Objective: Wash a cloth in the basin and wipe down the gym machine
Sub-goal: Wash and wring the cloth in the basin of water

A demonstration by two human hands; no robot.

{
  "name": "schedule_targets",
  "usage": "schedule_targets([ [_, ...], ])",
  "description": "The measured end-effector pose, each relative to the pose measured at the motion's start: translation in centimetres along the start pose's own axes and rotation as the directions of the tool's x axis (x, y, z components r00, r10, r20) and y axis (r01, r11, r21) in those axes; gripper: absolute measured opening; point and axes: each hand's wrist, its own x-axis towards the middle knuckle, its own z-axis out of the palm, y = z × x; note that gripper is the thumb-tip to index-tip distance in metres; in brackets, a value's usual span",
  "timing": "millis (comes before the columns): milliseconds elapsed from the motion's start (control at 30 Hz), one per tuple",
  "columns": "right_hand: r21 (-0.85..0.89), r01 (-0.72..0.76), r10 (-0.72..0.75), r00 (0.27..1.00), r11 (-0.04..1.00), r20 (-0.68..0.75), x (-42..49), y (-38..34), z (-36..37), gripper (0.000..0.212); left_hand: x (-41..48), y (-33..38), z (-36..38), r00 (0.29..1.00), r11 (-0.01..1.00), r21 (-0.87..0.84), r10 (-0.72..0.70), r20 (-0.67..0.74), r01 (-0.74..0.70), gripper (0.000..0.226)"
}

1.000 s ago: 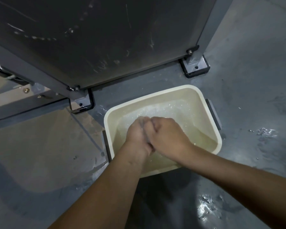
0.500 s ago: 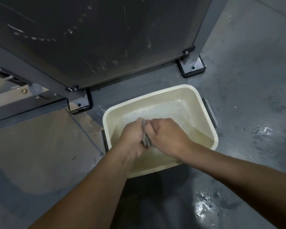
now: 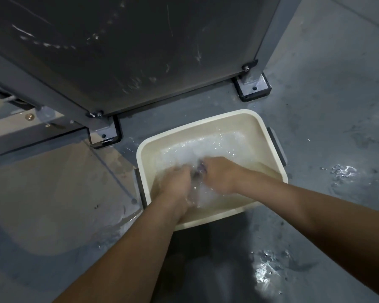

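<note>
Gripping the cloth (image 3: 199, 170) between them, both hands' fingers (image 3: 208, 169) sit underwater in the basin (image 3: 206, 121).

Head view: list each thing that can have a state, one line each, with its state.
Basin: upright on the floor, holding churned, splashing water.
Cloth: wet, bunched between the two hands, mostly hidden.
Left hand: in the water, gripping the cloth.
Right hand: in the water, gripping the cloth.
Floor: wet in patches.
Machine panel: scuffed and streaked.
</note>
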Motion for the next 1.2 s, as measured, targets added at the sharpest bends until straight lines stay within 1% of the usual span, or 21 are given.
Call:
schedule_targets([
  [67, 0.207, 0.111, -0.104, 0.994, 0.972, -0.044, -1.8, -0.9, 0.3, 0.027, -0.4, 0.4, 0.2, 0.99, 0.976, -0.192, -0.079, 0.116, 0.101, 0.026],
  [133, 0.363, 0.223, -0.177, 0.972, 0.905, -0.156, -3.7, -1.9, 0.3, 0.029, -0.4, 0.8, -0.1, 0.97, 0.955, -0.248, -0.107, 0.218, 0.162, 0.044],
  [167, 0.445, 0.273, -0.199, 0.958, 0.853, -0.206, -4.6, -2.4, 0.3, 0.025, -0.5, 0.9, -0.2, 0.959, 0.953, -0.255, -0.096, 0.265, 0.166, 0.046],
  [233, 0.597, 0.36, -0.215, 0.929, 0.717, -0.302, -5.3, -3.2, 0.3, 0.023, -0.8, 1.1, -0.3, 0.959, 0.944, -0.291, -0.076, 0.273, 0.158, 0.037],
  [267, 0.625, 0.404, -0.217, 0.909, 0.668, -0.355, -5.2, -3.4, 0.4, 0.029, -1.1, 1.1, -0.2, 0.961, 0.937, -0.317, -0.062, 0.271, 0.15, 0.037],
  [300, 0.608, 0.445, -0.215, 0.884, 0.657, -0.414, -5.0, -3.5, 0.5, 0.038, -1.2, 1.0, 0.1, 0.964, 0.93, -0.343, -0.037, 0.264, 0.13, 0.041],
  [367, 0.513, 0.475, -0.201, 0.842, 0.715, -0.501, -4.3, -3.4, 0.5, 0.051, -2.0, 1.2, 0.9, 0.952, 0.925, -0.369, 0.031, 0.304, 0.087, 0.05],
  [433, 0.404, 0.428, -0.16, 0.82, 0.809, -0.549, -3.1, -2.4, 0.2, 0.056, -2.5, 1.7, 1.8, 0.941, 0.942, -0.327, 0.039, 0.336, 0.077, 0.053],
  [500, 0.286, 0.259, -0.062, 0.831, 0.923, -0.553, -2.0, -1.2, -0.7, 0.056, -2.3, 1.9, 2.3, 0.94, 0.956, -0.277, 0.005, 0.341, 0.095, 0.047],
  [533, 0.288, 0.156, 0.025, 0.842, 0.945, -0.54, -1.5, -0.6, -1.2, 0.056, -2.1, 1.9, 2.7, 0.946, 0.959, -0.264, -0.013, 0.325, 0.104, 0.041],
  [600, 0.348, 0.056, 0.143, 0.842, 0.936, -0.52, -1.4, -0.5, -1.1, 0.058, -2.0, 1.9, 3.0, 0.955, 0.942, -0.314, -0.019, 0.295, 0.116, 0.035],
  [667, 0.343, 0.089, 0.113, 0.842, 0.935, -0.527, -2.3, -1.7, 0.2, 0.06, -1.4, 1.9, 2.8, 0.976, 0.932, -0.348, -0.025, 0.215, 0.101, 0.042],
  [733, 0.31, 0.143, 0.052, 0.839, 0.94, -0.542, -2.7, -2.4, 1.2, 0.058, -1.1, 2.1, 2.4, 0.985, 0.935, -0.338, -0.051, 0.167, 0.106, 0.041],
  [867, 0.318, 0.068, 0.127, 0.823, 0.946, -0.554, -1.1, -0.8, -0.5, 0.057, -2.1, 1.9, 2.8, 0.966, 0.963, -0.261, 0.001, 0.258, 0.069, 0.046],
  [933, 0.254, 0.104, 0.068, 0.806, 0.962, -0.588, -1.6, -1.5, 0.0, 0.055, -2.3, 1.9, 2.8, 0.96, 0.956, -0.287, 0.026, 0.28, 0.058, 0.03],
  [1000, 0.277, 0.183, 0.024, 0.793, 0.943, -0.608, -2.3, -2.4, 0.6, 0.055, -2.4, 2.4, 2.4, 0.95, 0.949, -0.311, 0.044, 0.311, 0.058, 0.018],
  [1033, 0.291, 0.159, 0.048, 0.803, 0.943, -0.594, -2.1, -2.2, 0.3, 0.055, -2.3, 2.3, 2.2, 0.948, 0.96, -0.277, 0.04, 0.314, 0.051, 0.02],
  [1067, 0.286, 0.081, 0.089, 0.839, 0.955, -0.537, -1.8, -1.5, -0.2, 0.052, -1.8, 1.8, 2.0, 0.951, 0.977, -0.211, 0.036, 0.308, 0.031, 0.026],
  [1133, 0.27, -0.078, 0.185, 0.899, 0.96, -0.396, -1.1, -0.1, -1.1, 0.035, -2.1, 0.9, 1.3, 0.954, 0.987, -0.16, 0.057, 0.293, -0.01, 0.033],
  [1167, 0.213, -0.143, 0.215, 0.903, 0.967, -0.371, -0.9, 0.4, -1.3, 0.03, -2.2, 0.8, 0.8, 0.964, 0.987, -0.159, 0.065, 0.258, -0.025, 0.033],
  [1200, 0.157, -0.161, 0.208, 0.908, 0.974, -0.363, -0.9, 0.7, -1.1, 0.033, -1.9, 0.8, 0.4, 0.978, 0.989, -0.143, 0.069, 0.197, -0.041, 0.036],
])
